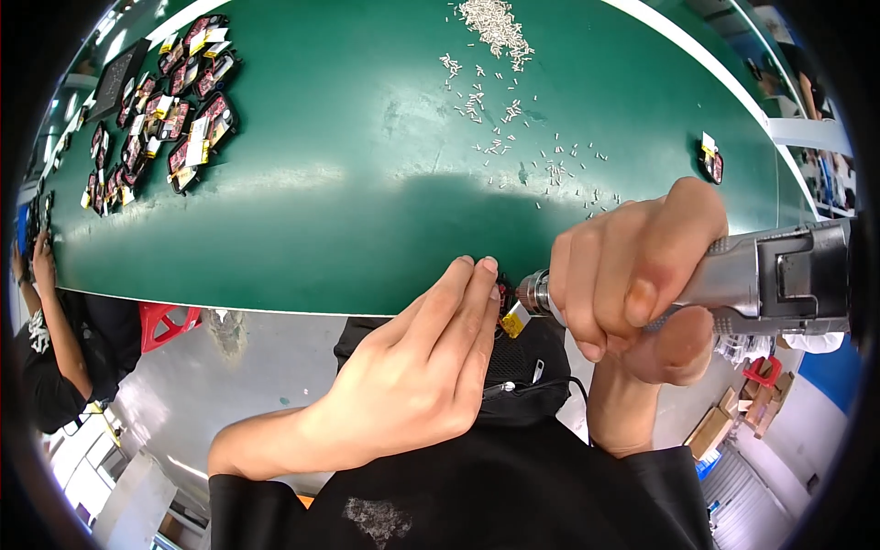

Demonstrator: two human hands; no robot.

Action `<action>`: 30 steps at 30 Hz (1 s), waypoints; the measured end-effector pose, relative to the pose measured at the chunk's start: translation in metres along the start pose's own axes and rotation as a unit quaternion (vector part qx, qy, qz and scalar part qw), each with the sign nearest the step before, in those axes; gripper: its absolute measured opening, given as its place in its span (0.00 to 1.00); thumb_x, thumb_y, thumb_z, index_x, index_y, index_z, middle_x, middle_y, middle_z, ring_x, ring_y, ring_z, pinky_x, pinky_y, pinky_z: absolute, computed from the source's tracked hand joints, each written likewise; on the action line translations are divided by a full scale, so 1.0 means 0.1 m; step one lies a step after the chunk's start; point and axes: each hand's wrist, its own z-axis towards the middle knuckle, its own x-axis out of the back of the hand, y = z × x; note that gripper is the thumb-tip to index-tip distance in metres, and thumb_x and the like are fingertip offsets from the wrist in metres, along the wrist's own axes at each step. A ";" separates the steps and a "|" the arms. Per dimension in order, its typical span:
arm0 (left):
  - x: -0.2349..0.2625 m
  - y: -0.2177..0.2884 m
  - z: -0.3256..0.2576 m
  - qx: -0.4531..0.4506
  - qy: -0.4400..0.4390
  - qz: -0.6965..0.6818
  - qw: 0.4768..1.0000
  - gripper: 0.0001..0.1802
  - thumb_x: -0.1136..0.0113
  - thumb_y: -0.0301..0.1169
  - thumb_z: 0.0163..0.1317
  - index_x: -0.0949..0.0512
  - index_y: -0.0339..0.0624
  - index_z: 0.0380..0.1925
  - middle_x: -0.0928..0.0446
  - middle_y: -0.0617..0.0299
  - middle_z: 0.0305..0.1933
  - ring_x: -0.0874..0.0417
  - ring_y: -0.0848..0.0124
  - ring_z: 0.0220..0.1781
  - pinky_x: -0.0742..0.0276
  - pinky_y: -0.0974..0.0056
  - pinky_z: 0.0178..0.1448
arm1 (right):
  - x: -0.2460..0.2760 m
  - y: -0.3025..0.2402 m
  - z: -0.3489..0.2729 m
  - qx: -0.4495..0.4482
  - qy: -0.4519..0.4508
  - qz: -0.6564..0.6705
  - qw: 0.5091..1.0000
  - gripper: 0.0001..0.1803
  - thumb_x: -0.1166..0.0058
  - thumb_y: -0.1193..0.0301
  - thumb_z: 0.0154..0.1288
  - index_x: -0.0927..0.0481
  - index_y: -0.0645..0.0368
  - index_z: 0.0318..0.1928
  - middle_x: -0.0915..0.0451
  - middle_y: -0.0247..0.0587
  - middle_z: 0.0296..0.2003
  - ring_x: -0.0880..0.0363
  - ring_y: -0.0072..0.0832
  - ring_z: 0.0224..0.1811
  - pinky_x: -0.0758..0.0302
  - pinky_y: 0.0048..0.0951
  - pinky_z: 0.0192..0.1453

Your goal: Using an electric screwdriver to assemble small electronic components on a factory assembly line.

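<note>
Table (367, 183): green-topped, pale-edged; fills the upper half of the view, 10 to 2 o'clock.
Power screwdriver (779, 280): grey metal barrel, entering from 3 o'clock, tip pointing toward centre; likely heavy and rigid, ribbed body offering sure grip around the mid-barrel.
Right hand (632, 284): at 3 o'clock, fingers wrapped tight around the screwdriver barrel, thumb underneath.
Left hand (431, 367): at 6 o'clock, fingers straight and held together, tips pressed on the small part at the table edge.
Pile of finished parts (156, 110): black-and-red pieces with yellow and white tags, at 10 o'clock, well apart from both hands.
Loose screws (500, 82): small silvery heap and scatter at 12 to 1 o'clock; light, prone to rolling.
Single part (710, 163): black-and-red, tagged, alone at 2 o'clock.
Small part (513, 319): at centre, on the table's near edge, between the left fingertips and the driver tip; mostly hidden, yellow tag and red showing; probably light, stiff, easily shifted; best pinned flat from the side.
Co-worker's arm (46, 312): at 9 o'clock, by the table's left end.
</note>
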 end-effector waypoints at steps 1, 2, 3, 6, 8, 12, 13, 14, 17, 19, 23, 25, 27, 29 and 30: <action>-0.01 -0.01 0.00 -0.004 0.009 0.011 1.000 0.24 0.46 0.25 0.36 0.22 0.19 0.36 0.22 0.38 0.45 0.23 0.52 0.52 0.22 0.60 0.55 | -0.01 0.01 0.02 0.000 -0.002 0.001 1.000 0.15 0.49 0.60 0.68 0.35 0.57 0.35 0.36 0.27 0.13 0.38 0.17 0.10 0.40 0.19 0.16; -0.01 -0.01 -0.01 -0.005 0.009 0.016 1.000 0.24 0.46 0.25 0.36 0.22 0.19 0.36 0.22 0.38 0.45 0.23 0.52 0.52 0.22 0.60 0.55 | -0.02 0.01 0.03 -0.001 -0.004 0.001 1.000 0.15 0.47 0.61 0.68 0.35 0.57 0.34 0.36 0.27 0.13 0.38 0.17 0.09 0.40 0.19 0.15; -0.01 -0.01 -0.02 -0.004 0.008 0.014 1.000 0.22 0.45 0.23 0.39 0.23 0.19 0.38 0.24 0.39 0.47 0.23 0.51 0.52 0.21 0.59 0.52 | -0.03 0.01 0.05 -0.001 -0.006 0.002 1.000 0.15 0.46 0.62 0.67 0.35 0.58 0.34 0.36 0.27 0.13 0.38 0.18 0.09 0.41 0.18 0.14; 0.09 0.09 0.02 0.017 -0.003 0.023 1.000 0.20 0.43 0.21 0.44 0.24 0.22 0.41 0.24 0.42 0.49 0.22 0.53 0.51 0.21 0.59 0.51 | -0.03 0.00 0.03 0.017 -0.003 0.099 0.995 0.14 0.41 0.67 0.63 0.33 0.58 0.31 0.34 0.28 0.14 0.35 0.20 0.10 0.38 0.22 0.15; 0.09 0.06 0.04 0.003 -0.008 0.038 0.999 0.20 0.43 0.21 0.45 0.23 0.23 0.41 0.24 0.43 0.49 0.22 0.55 0.52 0.22 0.60 0.53 | 0.05 0.00 0.04 -0.013 -0.016 0.177 0.984 0.12 0.35 0.78 0.50 0.29 0.63 0.26 0.27 0.38 0.17 0.28 0.24 0.17 0.32 0.23 0.20; 0.07 -0.02 -0.03 -0.019 0.003 0.044 0.999 0.19 0.43 0.24 0.48 0.23 0.25 0.42 0.23 0.46 0.48 0.22 0.57 0.52 0.22 0.61 0.54 | 0.11 0.03 0.12 -0.033 -0.082 0.187 0.978 0.13 0.33 0.79 0.49 0.28 0.64 0.25 0.25 0.40 0.16 0.27 0.27 0.16 0.31 0.24 0.18; 0.08 -0.02 -0.03 -0.016 0.002 0.024 1.000 0.18 0.43 0.23 0.48 0.23 0.25 0.42 0.24 0.47 0.49 0.22 0.58 0.53 0.22 0.61 0.54 | 0.12 0.02 0.10 -0.025 -0.089 0.179 0.979 0.14 0.32 0.77 0.49 0.28 0.64 0.24 0.24 0.42 0.17 0.26 0.27 0.16 0.31 0.24 0.18; 0.11 -0.03 -0.03 -0.013 0.000 0.003 1.000 0.18 0.43 0.23 0.49 0.23 0.25 0.42 0.24 0.47 0.50 0.22 0.58 0.53 0.22 0.62 0.54 | 0.10 0.01 0.10 0.007 -0.096 0.188 0.977 0.13 0.33 0.77 0.50 0.28 0.64 0.26 0.26 0.40 0.15 0.26 0.27 0.15 0.31 0.24 0.18; 0.27 -0.23 -0.08 0.061 0.011 0.013 0.998 0.21 0.40 0.22 0.47 0.23 0.31 0.45 0.24 0.49 0.51 0.23 0.57 0.54 0.22 0.60 0.53 | 0.18 -0.08 -0.02 0.120 -0.068 0.305 0.942 0.10 0.40 0.75 0.59 0.29 0.63 0.32 0.31 0.34 0.12 0.27 0.25 0.14 0.30 0.25 0.19; 0.45 -0.51 -0.16 0.163 0.087 0.044 0.982 0.23 0.37 0.22 0.49 0.25 0.33 0.49 0.25 0.49 0.52 0.25 0.54 0.55 0.25 0.57 0.55 | 0.32 -0.20 -0.18 0.140 -0.004 0.283 0.949 0.10 0.43 0.72 0.63 0.32 0.59 0.32 0.31 0.30 0.12 0.28 0.22 0.12 0.30 0.23 0.19; 0.72 -1.04 -0.24 0.309 0.173 0.277 0.893 0.24 0.39 0.22 0.55 0.28 0.35 0.54 0.33 0.47 0.61 0.33 0.50 0.63 0.36 0.51 0.64 | 0.42 -0.11 -0.38 0.089 0.083 0.246 0.962 0.11 0.47 0.68 0.66 0.35 0.57 0.33 0.37 0.28 0.10 0.35 0.20 0.09 0.33 0.23 0.18; 0.71 -1.07 -0.08 0.309 0.172 0.282 0.892 0.24 0.40 0.21 0.56 0.29 0.38 0.56 0.38 0.48 0.66 0.37 0.51 0.66 0.41 0.51 0.67 | 0.35 0.01 -0.44 0.053 0.119 0.282 0.951 0.10 0.49 0.69 0.66 0.36 0.57 0.33 0.39 0.29 0.10 0.38 0.21 0.09 0.36 0.25 0.19; 0.56 -1.01 0.13 0.251 0.138 0.191 0.939 0.22 0.37 0.21 0.54 0.26 0.37 0.51 0.33 0.50 0.60 0.31 0.53 0.61 0.33 0.54 0.60 | 0.27 0.13 -0.48 0.024 0.143 0.311 0.939 0.09 0.50 0.69 0.66 0.35 0.57 0.33 0.40 0.29 0.11 0.38 0.21 0.09 0.38 0.26 0.19; 0.35 -0.97 0.40 0.186 0.124 0.113 0.968 0.19 0.36 0.20 0.51 0.25 0.35 0.46 0.28 0.53 0.53 0.26 0.55 0.53 0.28 0.57 0.52 | 0.23 0.21 -0.54 0.009 0.155 0.329 0.931 0.08 0.51 0.70 0.66 0.35 0.57 0.33 0.39 0.30 0.11 0.37 0.22 0.09 0.37 0.27 0.20; 0.24 -0.99 0.51 0.150 0.121 0.097 0.976 0.17 0.36 0.19 0.50 0.24 0.35 0.43 0.27 0.54 0.49 0.24 0.57 0.48 0.26 0.58 0.47 | 0.23 0.22 -0.54 0.011 0.159 0.327 0.931 0.08 0.51 0.70 0.66 0.35 0.57 0.33 0.39 0.30 0.11 0.37 0.22 0.09 0.37 0.27 0.20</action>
